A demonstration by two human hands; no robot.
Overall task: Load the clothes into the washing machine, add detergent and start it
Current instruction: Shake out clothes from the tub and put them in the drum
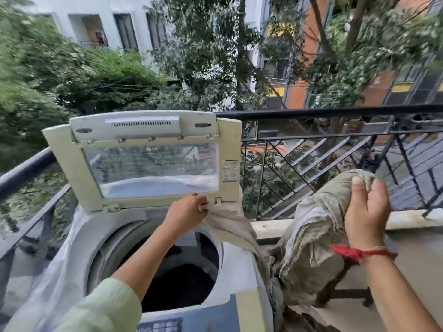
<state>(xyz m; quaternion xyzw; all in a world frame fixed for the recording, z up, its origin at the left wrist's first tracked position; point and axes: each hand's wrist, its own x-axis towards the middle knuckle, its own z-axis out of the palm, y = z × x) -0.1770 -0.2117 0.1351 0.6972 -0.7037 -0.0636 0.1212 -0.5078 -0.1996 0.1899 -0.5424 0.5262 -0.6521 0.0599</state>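
Lid (148,164) up, drum (105,257) open; left grip (187,210) pinches pale cloth (230,226) at its far right rim, right grip (366,212) clutches bunched olive garment (311,259) raised just right of it, probably to feed both in.

With 2 arms out, the left hand (188,210), forearm bare beyond a pale green sleeve (103,307), pinches a pale cloth (230,226) at the lower edge of the raised lid (72,164), while the right hand (366,207), well right of that lid, curls round an olive garment (311,259).
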